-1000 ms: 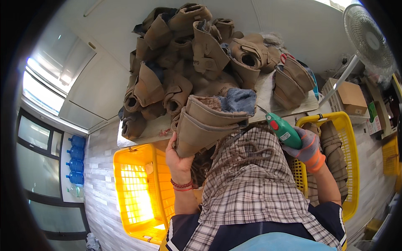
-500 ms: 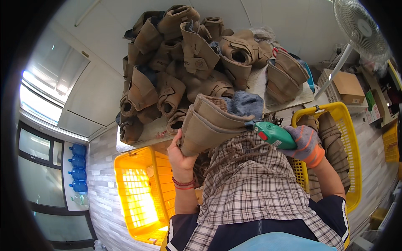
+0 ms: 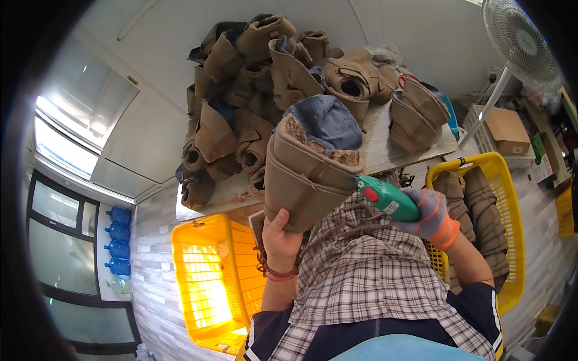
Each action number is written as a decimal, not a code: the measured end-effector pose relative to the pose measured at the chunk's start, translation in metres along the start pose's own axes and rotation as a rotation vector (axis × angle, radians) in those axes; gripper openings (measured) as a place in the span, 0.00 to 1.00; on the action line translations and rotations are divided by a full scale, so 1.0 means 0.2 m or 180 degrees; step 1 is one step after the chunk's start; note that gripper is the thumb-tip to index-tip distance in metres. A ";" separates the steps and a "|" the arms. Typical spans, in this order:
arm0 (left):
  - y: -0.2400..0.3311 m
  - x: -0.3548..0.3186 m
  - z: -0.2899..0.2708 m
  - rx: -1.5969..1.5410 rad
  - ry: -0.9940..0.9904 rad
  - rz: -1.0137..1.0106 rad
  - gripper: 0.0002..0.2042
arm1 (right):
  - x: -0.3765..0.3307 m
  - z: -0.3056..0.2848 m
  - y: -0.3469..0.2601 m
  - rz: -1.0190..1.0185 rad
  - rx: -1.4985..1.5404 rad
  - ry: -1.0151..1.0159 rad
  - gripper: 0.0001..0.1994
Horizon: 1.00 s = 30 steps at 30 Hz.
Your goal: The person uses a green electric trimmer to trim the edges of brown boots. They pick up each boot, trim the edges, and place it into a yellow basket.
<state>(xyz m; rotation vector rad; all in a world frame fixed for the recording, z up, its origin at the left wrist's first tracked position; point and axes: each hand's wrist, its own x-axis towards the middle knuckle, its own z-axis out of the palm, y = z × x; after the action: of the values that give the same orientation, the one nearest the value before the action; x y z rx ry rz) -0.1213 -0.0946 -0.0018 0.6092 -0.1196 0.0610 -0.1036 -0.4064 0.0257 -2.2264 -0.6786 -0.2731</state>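
My left hand (image 3: 282, 239) grips the lower part of a tan boot upper (image 3: 306, 188), thumb in front and fingers behind. The piece is tilted with its opening up, showing brown fleece and a blue-grey furry lining (image 3: 328, 122). Several layers show along its side, and loose thread lies near the top edge. In a grey and orange work glove, my right hand (image 3: 432, 218) is wrapped around a green hand-held power tool (image 3: 394, 201) with a red button. The tool's narrow tip is at the right edge of the upper; whether it touches cannot be made out.
More tan uppers (image 3: 241, 90) are heaped on the table (image 3: 385, 135) ahead, with a nested stack (image 3: 418, 114) at its right. A yellow basket (image 3: 515, 240) of uppers stands right, another yellow basket (image 3: 198, 289) left. A fan (image 3: 521, 45) and cardboard box (image 3: 506, 129) are far right.
My left hand has turned the upper, so its opening and blue-grey lining face me more. The tool has shifted slightly left and down along its edge, still in my right hand.
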 end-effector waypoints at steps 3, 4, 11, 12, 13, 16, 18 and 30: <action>-0.03 -0.02 -0.01 0.0176 -0.0008 0.0003 0.26 | 0.03 0.02 -0.03 0.0256 0.0358 -0.0186 0.26; -0.03 -0.03 -0.01 0.0311 0.0003 0.0009 0.26 | 0.04 0.02 -0.04 0.0259 0.0482 -0.0158 0.26; -0.10 -0.06 -0.07 0.1955 -0.0317 0.0401 0.18 | 0.06 0.08 -0.08 0.0545 0.0982 0.0093 0.24; -0.11 -0.07 -0.06 0.2349 -0.0326 0.0490 0.17 | 0.06 0.09 -0.08 0.0612 0.1043 0.0158 0.24; -0.12 -0.07 -0.06 0.2742 -0.0335 0.0580 0.15 | 0.06 0.10 -0.08 0.0685 0.1058 0.0177 0.24; -0.13 -0.06 -0.03 0.3817 -0.0427 0.0769 0.11 | 0.05 0.13 -0.06 0.0877 0.1189 0.0265 0.25; -0.13 -0.04 -0.03 0.4545 -0.0571 0.1193 0.12 | 0.04 0.16 -0.05 0.0982 0.1368 0.0362 0.26; -0.18 -0.09 -0.02 0.5832 -0.1357 0.2023 0.20 | 0.11 0.15 -0.11 0.1373 0.1981 0.0606 0.23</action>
<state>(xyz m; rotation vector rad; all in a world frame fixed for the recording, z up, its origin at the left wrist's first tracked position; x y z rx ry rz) -0.1349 -0.1225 -0.0275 2.3959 -0.7020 0.7093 -0.0977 -0.3633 0.0294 -1.6613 -0.1335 -0.0404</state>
